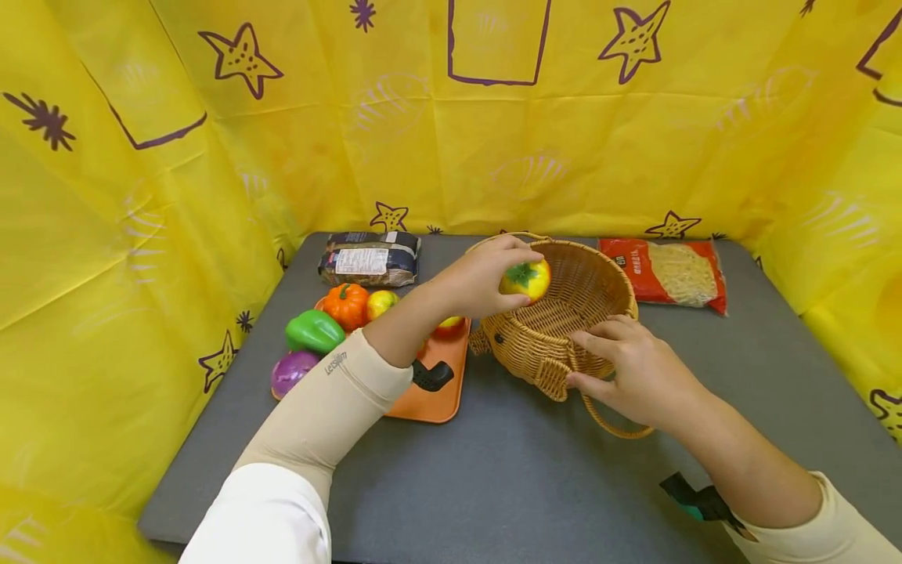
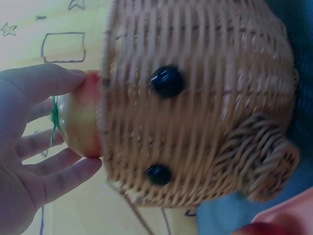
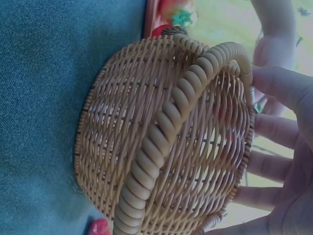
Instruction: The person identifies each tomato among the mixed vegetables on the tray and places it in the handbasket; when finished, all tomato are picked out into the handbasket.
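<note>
My left hand holds a yellow-and-red toy tomato with a green leafy top at the wicker basket's mouth. The left wrist view shows thumb and fingers around the tomato, its far side hidden behind the rim. The basket, shaped like an animal with dark button eyes and a snout, lies tipped with its opening facing up and back. At its near right rim, my right hand grips with fingers over the edge and thumb outside. A thick wrapped handle curves across the basket in the right wrist view.
An orange tray left of the basket bears a toy pumpkin, a green pepper, a purple vegetable and other pieces. Behind stand a dark package and a red noodle bag. Yellow cloth surrounds the grey table.
</note>
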The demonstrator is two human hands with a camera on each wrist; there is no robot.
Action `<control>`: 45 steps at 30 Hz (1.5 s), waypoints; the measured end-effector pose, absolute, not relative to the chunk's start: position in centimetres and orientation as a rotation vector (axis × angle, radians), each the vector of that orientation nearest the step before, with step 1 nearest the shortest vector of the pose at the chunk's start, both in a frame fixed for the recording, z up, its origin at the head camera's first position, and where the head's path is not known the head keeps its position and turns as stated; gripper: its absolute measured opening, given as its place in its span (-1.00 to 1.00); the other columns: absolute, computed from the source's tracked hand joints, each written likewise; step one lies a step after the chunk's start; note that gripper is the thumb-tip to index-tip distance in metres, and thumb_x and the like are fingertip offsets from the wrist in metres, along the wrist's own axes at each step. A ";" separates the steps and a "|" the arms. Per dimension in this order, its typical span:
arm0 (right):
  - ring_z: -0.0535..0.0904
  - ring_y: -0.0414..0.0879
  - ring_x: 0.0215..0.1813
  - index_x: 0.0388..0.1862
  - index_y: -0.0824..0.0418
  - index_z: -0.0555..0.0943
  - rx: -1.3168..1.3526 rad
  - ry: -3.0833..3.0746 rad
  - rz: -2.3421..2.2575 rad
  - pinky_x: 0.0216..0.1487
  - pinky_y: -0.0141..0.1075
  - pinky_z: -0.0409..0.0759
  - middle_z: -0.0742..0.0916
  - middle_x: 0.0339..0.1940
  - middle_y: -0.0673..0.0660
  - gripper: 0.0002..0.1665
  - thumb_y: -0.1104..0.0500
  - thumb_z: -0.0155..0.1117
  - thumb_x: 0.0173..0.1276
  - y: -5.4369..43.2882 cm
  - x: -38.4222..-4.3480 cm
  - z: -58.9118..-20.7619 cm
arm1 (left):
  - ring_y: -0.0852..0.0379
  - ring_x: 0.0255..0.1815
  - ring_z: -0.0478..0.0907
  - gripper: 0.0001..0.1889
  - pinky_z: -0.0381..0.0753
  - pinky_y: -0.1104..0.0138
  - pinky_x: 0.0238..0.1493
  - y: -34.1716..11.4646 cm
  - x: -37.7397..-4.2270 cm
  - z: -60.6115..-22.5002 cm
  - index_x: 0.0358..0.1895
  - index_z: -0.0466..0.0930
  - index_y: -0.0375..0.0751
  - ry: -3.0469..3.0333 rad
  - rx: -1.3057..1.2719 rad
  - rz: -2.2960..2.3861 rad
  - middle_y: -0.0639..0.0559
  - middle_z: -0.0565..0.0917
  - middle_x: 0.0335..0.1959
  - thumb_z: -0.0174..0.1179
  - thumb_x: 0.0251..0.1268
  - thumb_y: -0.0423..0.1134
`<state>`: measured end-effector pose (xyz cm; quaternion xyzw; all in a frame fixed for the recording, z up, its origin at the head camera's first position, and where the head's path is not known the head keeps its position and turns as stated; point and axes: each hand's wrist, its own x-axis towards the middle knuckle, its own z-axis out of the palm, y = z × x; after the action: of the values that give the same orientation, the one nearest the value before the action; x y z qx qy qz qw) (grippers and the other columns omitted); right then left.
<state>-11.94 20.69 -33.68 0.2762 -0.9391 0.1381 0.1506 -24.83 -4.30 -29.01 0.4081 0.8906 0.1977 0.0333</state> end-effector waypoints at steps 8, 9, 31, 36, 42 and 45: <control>0.62 0.09 0.02 0.15 0.18 0.74 0.810 -2.662 0.399 -0.15 0.05 0.70 0.74 -0.09 0.16 -0.36 -0.03 0.64 0.10 20.5 -12.0 -34.0 | -0.02 0.36 0.38 -0.35 0.49 0.24 0.23 -2.4 -25.0 -30.1 0.52 0.38 0.02 2.714 1.311 0.393 -0.03 0.40 0.41 0.29 0.40 -0.01; 0.62 0.09 0.02 0.14 0.18 0.74 0.811 -2.659 0.400 -0.15 0.05 0.70 0.74 -0.09 0.16 -0.36 -0.03 0.65 0.10 20.5 -12.0 -34.0 | -0.01 0.35 0.39 -0.34 0.49 0.24 0.22 -2.2 -25.1 -30.1 0.52 0.37 0.02 2.711 1.314 0.356 -0.02 0.40 0.42 0.29 0.41 0.00; 0.61 0.08 0.01 0.14 0.17 0.74 0.811 -2.644 0.391 -0.17 0.04 0.70 0.74 -0.11 0.15 -0.36 -0.03 0.65 0.09 20.4 -12.0 -34.0 | -0.03 0.53 0.25 -0.32 0.36 0.13 0.46 -2.9 -24.4 -28.7 0.57 0.29 0.08 2.667 1.272 0.236 0.00 0.27 0.53 0.21 0.45 0.10; 0.62 0.09 0.00 0.15 0.16 0.74 0.814 -2.642 0.391 -0.15 0.04 0.69 0.74 -0.11 0.15 -0.37 -0.04 0.65 0.10 20.5 -12.0 -34.0 | -0.04 0.52 0.25 -0.33 0.37 0.10 0.45 -4.8 -24.7 -28.2 0.55 0.31 0.05 2.708 1.220 0.330 -0.02 0.27 0.53 0.24 0.44 0.05; 0.62 0.09 0.01 0.16 0.17 0.73 0.808 -2.650 0.387 -0.14 0.05 0.69 0.74 -0.10 0.15 -0.35 -0.04 0.65 0.10 20.6 -11.9 -34.0 | -0.07 0.51 0.27 -0.33 0.39 0.07 0.44 -7.4 -25.6 -28.3 0.55 0.32 0.03 2.738 1.132 0.382 -0.05 0.29 0.51 0.25 0.43 0.04; 0.61 0.09 0.02 0.16 0.17 0.73 0.806 -2.650 0.385 -0.15 0.04 0.69 0.73 -0.10 0.15 -0.35 -0.05 0.64 0.10 20.7 -11.8 -34.0 | -0.10 0.51 0.28 -0.34 0.37 0.04 0.45 -8.5 -26.1 -28.8 0.53 0.35 0.00 2.745 1.096 0.399 -0.07 0.31 0.50 0.26 0.42 0.02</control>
<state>-11.77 20.69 -33.96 0.2838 -0.9336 0.1358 0.1716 -26.14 -8.54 -28.80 0.3664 0.9174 0.1333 0.0794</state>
